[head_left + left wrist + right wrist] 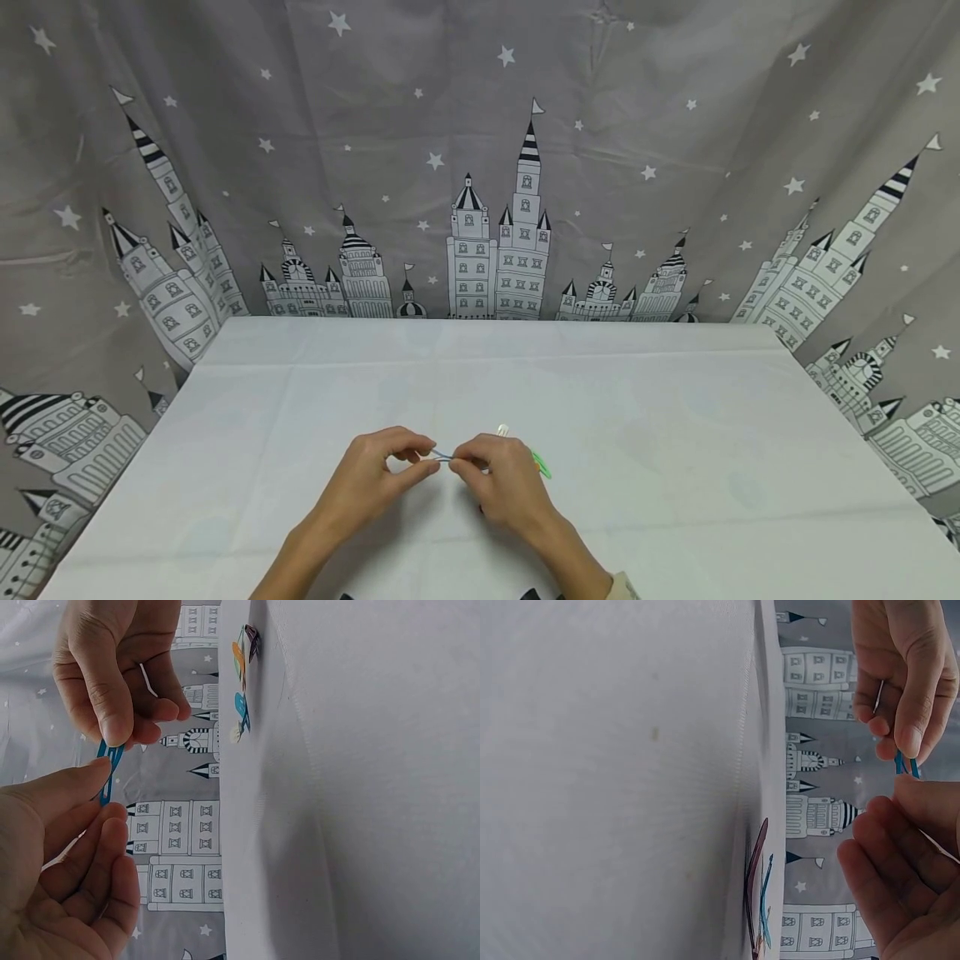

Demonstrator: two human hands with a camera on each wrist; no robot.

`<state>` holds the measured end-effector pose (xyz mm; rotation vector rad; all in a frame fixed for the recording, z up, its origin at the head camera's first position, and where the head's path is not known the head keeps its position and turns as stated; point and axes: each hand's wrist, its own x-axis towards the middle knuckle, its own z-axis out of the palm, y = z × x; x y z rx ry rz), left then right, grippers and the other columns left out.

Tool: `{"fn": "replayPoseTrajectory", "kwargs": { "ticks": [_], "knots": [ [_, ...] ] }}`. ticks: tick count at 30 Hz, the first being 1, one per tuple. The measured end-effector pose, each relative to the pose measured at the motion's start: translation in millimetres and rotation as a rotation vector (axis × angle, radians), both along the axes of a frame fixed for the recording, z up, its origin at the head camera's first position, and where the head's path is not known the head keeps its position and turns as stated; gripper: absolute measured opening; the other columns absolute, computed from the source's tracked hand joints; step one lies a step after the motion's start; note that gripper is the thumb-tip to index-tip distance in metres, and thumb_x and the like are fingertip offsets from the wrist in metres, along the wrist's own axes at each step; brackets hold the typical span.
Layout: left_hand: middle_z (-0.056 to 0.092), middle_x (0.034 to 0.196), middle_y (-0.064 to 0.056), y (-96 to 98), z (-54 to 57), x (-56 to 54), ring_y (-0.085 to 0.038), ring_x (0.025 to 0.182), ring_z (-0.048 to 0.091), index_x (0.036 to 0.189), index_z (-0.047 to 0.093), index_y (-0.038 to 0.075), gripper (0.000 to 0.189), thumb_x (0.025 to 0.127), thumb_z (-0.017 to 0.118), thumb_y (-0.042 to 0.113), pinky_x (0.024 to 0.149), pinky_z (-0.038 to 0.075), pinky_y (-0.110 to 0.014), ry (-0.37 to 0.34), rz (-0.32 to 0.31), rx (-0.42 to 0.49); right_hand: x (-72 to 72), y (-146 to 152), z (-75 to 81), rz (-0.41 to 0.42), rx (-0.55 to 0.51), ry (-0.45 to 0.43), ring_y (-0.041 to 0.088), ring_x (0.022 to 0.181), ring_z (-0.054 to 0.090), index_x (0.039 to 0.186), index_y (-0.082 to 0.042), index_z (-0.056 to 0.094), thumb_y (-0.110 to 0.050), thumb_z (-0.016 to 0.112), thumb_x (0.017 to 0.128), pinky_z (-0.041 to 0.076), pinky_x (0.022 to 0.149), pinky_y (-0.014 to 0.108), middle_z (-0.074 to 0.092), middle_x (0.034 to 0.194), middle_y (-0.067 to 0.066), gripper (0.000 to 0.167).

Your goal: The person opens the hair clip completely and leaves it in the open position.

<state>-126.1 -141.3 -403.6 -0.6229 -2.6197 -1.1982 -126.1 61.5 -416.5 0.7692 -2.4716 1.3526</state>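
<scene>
Between my two hands, raised over the white table, is a blue snap hair clip [112, 756]. Its two strips stand apart at the left end in the head view [444, 456]. My right hand [504, 482] pinches one end between thumb and index finger. At the other end, my left hand [371, 475] has its thumb and fingertips on the clip, its remaining fingers curled loosely. In the right wrist view, the hands hide most of the clip, leaving a short blue part [906, 763] between the fingertips.
More hair clips lie on the white table [675, 433] beyond and beside my right hand: a green one [542, 464], a cream one [502, 430], an orange one [238, 660], a dark purple one [755, 877] and a blue one [240, 705]. Behind hangs a grey castle-print curtain [390, 125].
</scene>
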Motion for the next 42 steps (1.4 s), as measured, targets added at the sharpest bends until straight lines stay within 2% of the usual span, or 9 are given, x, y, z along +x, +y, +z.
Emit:
{"fn": "replayPoseTrajectory", "kwargs": {
  "ticks": [11, 23, 30, 42],
  "knots": [
    [0.07, 0.092, 0.014, -0.3, 0.3, 0.3, -0.003, 0.079, 0.062, 0.095, 0.076, 0.015, 0.015, 0.082, 0.082, 0.019, 0.065, 0.051, -0.035, -0.026, -0.003, 0.005, -0.6, 0, -0.1, 0.013, -0.012, 0.003, 0.003, 0.072, 0.061, 0.081, -0.007, 0.074, -0.002, 0.073, 0.086, 0.052, 0.067, 0.023, 0.069, 0.078, -0.004, 0.007],
    [0.07, 0.093, 0.014, -6.2, -0.1, -0.9, -0.004, 0.079, 0.062, 0.096, 0.076, 0.02, 0.013, 0.085, 0.08, 0.026, 0.062, 0.047, -0.027, -0.05, -0.101, 0.023, -1.3, 2, -3.0, 0.026, -0.034, -0.001, 0.006, 0.073, 0.065, 0.08, -0.007, 0.073, 0.0, 0.072, 0.086, 0.053, 0.068, 0.022, 0.07, 0.079, -0.002, 0.009],
    [0.07, 0.092, 0.015, -8.2, -1.0, -1.7, -0.003, 0.079, 0.062, 0.095, 0.076, 0.02, 0.011, 0.086, 0.079, 0.025, 0.064, 0.05, -0.033, -0.05, -0.104, 0.013, -2.1, 2, -2.5, 0.04, -0.045, -0.028, 0.005, 0.073, 0.065, 0.082, -0.007, 0.073, 0.0, 0.072, 0.086, 0.054, 0.068, 0.024, 0.07, 0.08, -0.002, 0.008],
    [0.069, 0.091, 0.015, -11.1, -4.5, -3.2, -0.002, 0.077, 0.061, 0.094, 0.076, 0.019, 0.009, 0.085, 0.079, 0.02, 0.071, 0.053, -0.034, -0.022, -0.108, -0.007, -3.5, -1, -6.5, 0.04, -0.053, -0.067, 0.003, 0.073, 0.064, 0.081, -0.007, 0.073, 0.001, 0.07, 0.086, 0.053, 0.068, 0.022, 0.069, 0.079, -0.003, 0.01]
  ]
}}
